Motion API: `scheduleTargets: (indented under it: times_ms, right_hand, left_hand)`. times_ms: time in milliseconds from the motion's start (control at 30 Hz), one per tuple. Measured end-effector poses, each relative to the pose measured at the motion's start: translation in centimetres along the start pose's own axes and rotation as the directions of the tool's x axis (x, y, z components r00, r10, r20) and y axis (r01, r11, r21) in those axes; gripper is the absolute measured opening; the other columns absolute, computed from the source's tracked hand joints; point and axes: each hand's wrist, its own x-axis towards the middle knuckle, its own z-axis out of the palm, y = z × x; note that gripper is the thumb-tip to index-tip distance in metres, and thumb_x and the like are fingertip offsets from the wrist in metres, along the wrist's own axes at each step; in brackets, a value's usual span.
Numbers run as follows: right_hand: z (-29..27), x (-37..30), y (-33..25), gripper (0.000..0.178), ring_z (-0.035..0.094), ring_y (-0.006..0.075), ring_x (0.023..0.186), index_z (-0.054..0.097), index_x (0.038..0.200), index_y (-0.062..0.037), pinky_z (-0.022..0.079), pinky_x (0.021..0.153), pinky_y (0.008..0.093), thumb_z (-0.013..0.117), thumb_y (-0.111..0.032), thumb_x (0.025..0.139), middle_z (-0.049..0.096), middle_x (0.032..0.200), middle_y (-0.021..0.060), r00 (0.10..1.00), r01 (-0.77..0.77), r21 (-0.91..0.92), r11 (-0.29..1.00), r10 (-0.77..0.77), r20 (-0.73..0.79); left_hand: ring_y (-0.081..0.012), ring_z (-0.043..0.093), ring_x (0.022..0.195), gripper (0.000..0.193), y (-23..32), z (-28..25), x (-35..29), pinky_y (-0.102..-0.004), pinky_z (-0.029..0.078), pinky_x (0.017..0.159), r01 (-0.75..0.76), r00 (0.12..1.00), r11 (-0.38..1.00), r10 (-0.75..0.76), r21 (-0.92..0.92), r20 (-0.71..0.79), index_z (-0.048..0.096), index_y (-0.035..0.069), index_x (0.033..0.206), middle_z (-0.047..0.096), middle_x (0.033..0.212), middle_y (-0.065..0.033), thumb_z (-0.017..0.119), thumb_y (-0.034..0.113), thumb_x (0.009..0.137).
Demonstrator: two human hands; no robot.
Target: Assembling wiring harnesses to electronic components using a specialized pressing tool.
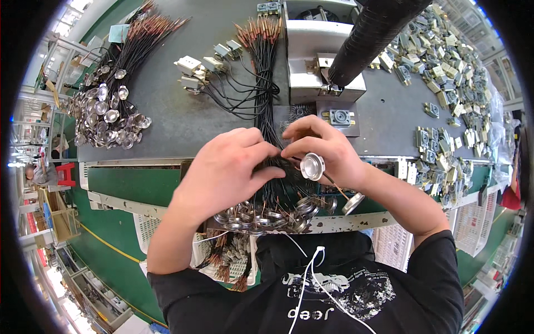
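Observation:
A long bundle of black wires [266, 114] with copper-coloured tips lies across the bench, its metal cup ends [250, 216] hanging over the front edge. My left hand [231, 167] curls over the bundle from the left, thumb and index finger closing on black wires. Just to its right, my right hand [328, 147] has bent fingers pinched near the same spot. A round metal cup [312, 166] shows against its palm, and a second cup [353, 204] dangles on a wire below it. Fingers partly hide the wires in both hands.
Several wired connector blocks [192, 65] lie left of the bundle. Behind my right hand, a grey block [339, 117] sits on a metal fixture beneath a black arm [378, 39]. Loose blocks [445, 72] heap at right; another cup-ended wire bundle [111, 106] rests at left.

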Motion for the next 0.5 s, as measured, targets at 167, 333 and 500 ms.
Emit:
scheduleTargets:
  times_ms: [167, 333, 500]
  right_hand:
    - [-0.7, -1.9, -3.2, 0.064, 0.065, 0.0302, 0.112, 0.058, 0.133, -0.0048, 0.057, 0.088, 0.0379, 0.086, 0.002, 0.076, 0.063, 0.127, 0.0179, 0.997, -0.053, 0.144, 0.988, 0.059, -0.041]
    - [-0.3, -3.2, -5.8, 0.083, 0.073, 0.0265, 0.09, 0.048, 0.146, -0.0053, 0.059, 0.077, 0.0383, 0.092, -0.006, 0.076, 0.068, 0.116, 0.0228, 0.988, 0.001, 0.446, 0.895, 0.067, -0.136]
    - [-3.5, -2.2, -5.7, 0.033, 0.066, 0.0211, 0.072, 0.058, 0.12, -0.0036, 0.055, 0.07, 0.0315, 0.075, -0.002, 0.092, 0.067, 0.084, 0.0113, 0.918, -0.025, 0.474, 0.88, 0.208, -0.339]
  left_hand:
    - [-0.0294, 0.06, 0.079, 0.018, -0.3, 0.5, 0.2, -0.0404, 0.049, 0.071, -0.096, 0.99, 0.994, 0.101, 0.062, -0.101, 0.069, 0.006, 0.091, 0.056, 0.081, -0.0079, 0.08, 0.01, 0.077]
    - [-0.0281, 0.061, 0.079, 0.017, -1.0, -0.4, -0.3, -0.0388, 0.049, 0.071, -0.007, 0.992, 1.0, 0.009, 0.011, -0.127, 0.072, 0.007, 0.091, 0.059, 0.082, -0.0066, 0.08, 0.009, 0.077]
    - [-0.0252, 0.061, 0.08, 0.026, -2.0, -0.7, -1.8, -0.037, 0.051, 0.075, -0.067, 0.983, 0.997, 0.062, 0.027, 0.172, 0.079, 0.011, 0.104, 0.063, 0.083, -0.0042, 0.081, 0.013, 0.078]
